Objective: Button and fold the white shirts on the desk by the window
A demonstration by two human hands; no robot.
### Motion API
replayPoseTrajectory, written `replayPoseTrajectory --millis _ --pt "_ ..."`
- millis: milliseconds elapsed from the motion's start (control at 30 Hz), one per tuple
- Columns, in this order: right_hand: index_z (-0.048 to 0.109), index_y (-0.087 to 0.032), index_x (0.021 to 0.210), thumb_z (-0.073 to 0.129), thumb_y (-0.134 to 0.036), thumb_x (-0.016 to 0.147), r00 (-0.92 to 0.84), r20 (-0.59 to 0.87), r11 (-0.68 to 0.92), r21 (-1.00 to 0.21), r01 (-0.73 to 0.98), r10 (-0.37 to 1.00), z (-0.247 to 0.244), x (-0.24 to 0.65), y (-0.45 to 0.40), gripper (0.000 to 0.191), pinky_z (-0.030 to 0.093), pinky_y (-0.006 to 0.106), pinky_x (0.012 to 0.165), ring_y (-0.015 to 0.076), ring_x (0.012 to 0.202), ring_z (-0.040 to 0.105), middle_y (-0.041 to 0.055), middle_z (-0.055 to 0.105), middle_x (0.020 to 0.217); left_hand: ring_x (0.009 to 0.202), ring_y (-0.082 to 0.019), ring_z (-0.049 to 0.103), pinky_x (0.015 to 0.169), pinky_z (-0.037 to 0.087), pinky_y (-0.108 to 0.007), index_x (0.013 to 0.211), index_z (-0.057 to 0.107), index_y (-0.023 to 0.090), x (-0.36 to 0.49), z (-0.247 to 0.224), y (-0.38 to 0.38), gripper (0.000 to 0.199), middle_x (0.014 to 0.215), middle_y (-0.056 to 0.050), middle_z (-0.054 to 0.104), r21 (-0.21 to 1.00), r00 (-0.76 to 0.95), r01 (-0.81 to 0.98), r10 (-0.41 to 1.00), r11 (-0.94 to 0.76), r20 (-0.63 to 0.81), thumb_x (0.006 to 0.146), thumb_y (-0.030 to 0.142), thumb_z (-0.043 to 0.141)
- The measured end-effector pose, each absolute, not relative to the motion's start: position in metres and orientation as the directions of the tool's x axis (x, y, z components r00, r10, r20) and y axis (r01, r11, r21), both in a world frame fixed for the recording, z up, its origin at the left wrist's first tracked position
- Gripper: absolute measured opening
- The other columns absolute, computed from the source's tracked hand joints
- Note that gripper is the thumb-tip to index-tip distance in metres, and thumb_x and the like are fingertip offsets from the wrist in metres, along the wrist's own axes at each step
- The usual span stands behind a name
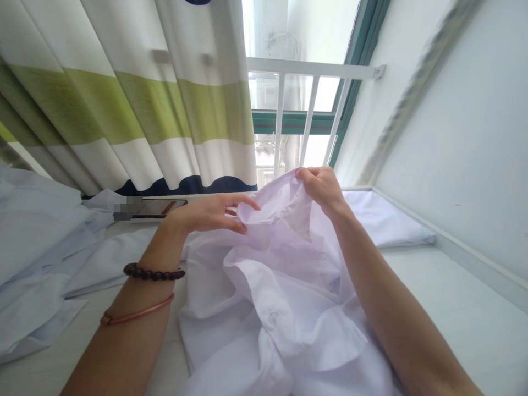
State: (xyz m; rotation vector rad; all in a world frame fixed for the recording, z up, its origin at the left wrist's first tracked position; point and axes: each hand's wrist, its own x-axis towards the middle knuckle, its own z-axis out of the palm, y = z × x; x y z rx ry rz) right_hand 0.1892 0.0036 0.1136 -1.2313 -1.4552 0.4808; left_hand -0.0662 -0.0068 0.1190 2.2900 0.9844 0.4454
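A white collared shirt (289,297) lies rumpled on the pale surface in front of me, its collar raised toward the window. My right hand (324,184) pinches the top edge of the collar between thumb and fingers. At the collar's left end, my left hand (218,213) has its thumb in front and its fingers behind and inside the fold, gripping the cloth loosely. The shirt's button front hangs in loose folds below. Around my left wrist sit a dark bead bracelet (154,272) and a thin copper-coloured bangle (140,317).
More white garments (37,247) are heaped on the left. A folded white cloth (383,217) lies at the back right. Behind the left hand is a phone or tablet (152,209). A striped curtain (148,104), white railing (309,67) and wall (466,148) bound the space.
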Motion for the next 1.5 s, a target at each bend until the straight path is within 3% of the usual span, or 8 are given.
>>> replayPoseTrajectory --millis 200,467,600,767,933,1067,1200,1500 --pt "0.047 -0.019 0.053 0.058 -0.029 0.073 0.071 0.359 0.329 -0.905 0.268 0.930 0.117 0.195 0.003 0.024 0.022 0.024 0.045 0.0078 0.046 0.034 -0.0051 0.037 0.050 0.096 -0.024 0.065 0.084 0.047 -0.031 0.086 0.069 0.023 -0.076 0.119 0.002 0.025 0.093 -0.001 0.072 0.531 0.481 0.674 0.850 -0.514 0.213 0.077 0.045 0.064" --pt "0.060 -0.022 0.093 0.062 -0.012 0.069 -0.298 0.289 0.386 -0.851 0.355 0.910 0.116 0.212 -0.004 0.026 0.037 0.022 0.054 0.0079 0.064 0.049 0.0003 0.060 0.094 0.077 -0.013 0.062 0.063 0.047 -0.021 0.082 0.058 0.019 -0.084 0.130 -0.013 0.023 0.108 -0.003 0.066 0.771 0.387 0.365 0.838 -0.522 0.384 0.080 0.040 0.067" --pt "0.068 -0.028 0.103 0.053 -0.007 0.076 -0.488 0.261 0.513 -0.695 0.503 0.833 0.117 0.213 -0.005 0.038 0.047 0.027 0.073 0.0175 0.103 0.056 0.0038 0.049 0.133 0.065 -0.010 0.057 0.055 0.044 -0.019 0.087 0.056 0.019 -0.083 0.128 -0.011 0.021 0.073 0.003 0.063 0.780 0.399 0.370 0.845 -0.504 0.356 0.084 0.038 0.064" --pt "0.069 -0.034 0.108 0.055 -0.017 0.085 -0.589 0.313 0.627 -0.631 0.457 0.745 0.128 0.212 -0.016 0.031 0.046 0.037 0.092 0.0246 0.139 0.030 -0.0026 0.027 0.154 0.069 -0.011 0.055 0.057 0.043 -0.019 0.090 0.057 0.019 -0.083 0.127 -0.007 0.021 0.077 0.003 0.062 0.758 0.324 0.374 0.841 -0.534 0.433 0.083 0.038 0.065" --pt "0.071 -0.035 0.106 0.077 -0.041 0.070 -0.601 0.177 0.570 -0.600 0.562 0.779 0.131 0.217 -0.019 0.037 0.043 0.043 0.097 0.0275 0.128 0.044 -0.0011 0.037 0.150 0.069 -0.011 0.053 0.058 0.040 -0.020 0.088 0.059 0.020 -0.083 0.129 -0.009 0.023 0.077 0.003 0.062 0.714 0.244 0.397 0.816 -0.578 0.525 0.081 0.040 0.068" --pt "0.073 -0.024 0.084 0.078 -0.044 0.066 -0.535 0.229 0.545 -0.622 0.562 0.813 0.125 0.222 -0.012 0.027 0.045 0.037 0.088 0.0205 0.094 0.060 0.0031 0.066 0.104 0.066 -0.011 0.052 0.056 0.037 -0.021 0.089 0.059 0.022 -0.084 0.130 -0.010 0.024 0.075 0.004 0.062 0.707 0.203 0.452 0.835 -0.544 0.512 0.082 0.043 0.066" --pt "0.065 -0.018 0.070 0.076 -0.043 0.067 -0.372 0.417 0.542 -0.762 0.354 0.829 0.122 0.221 -0.008 0.027 0.046 0.031 0.068 0.0165 0.074 0.059 0.0006 0.062 0.071 0.060 -0.013 0.051 0.053 0.036 -0.023 0.087 0.059 0.024 -0.086 0.127 -0.005 0.025 0.068 0.003 0.060 0.682 0.172 0.481 0.822 -0.551 0.543 0.081 0.047 0.065" --pt "0.045 -0.024 0.074 0.075 -0.039 0.067 -0.063 0.598 0.594 -0.768 0.241 0.799 0.121 0.205 -0.004 0.034 0.045 0.027 0.057 0.0132 0.065 0.053 -0.0042 0.051 0.068 0.061 -0.009 0.046 0.056 0.035 -0.022 0.097 0.057 0.021 -0.070 0.126 -0.007 0.024 0.072 0.005 0.059 0.569 0.084 0.544 0.715 -0.617 0.694 0.090 0.045 0.057"
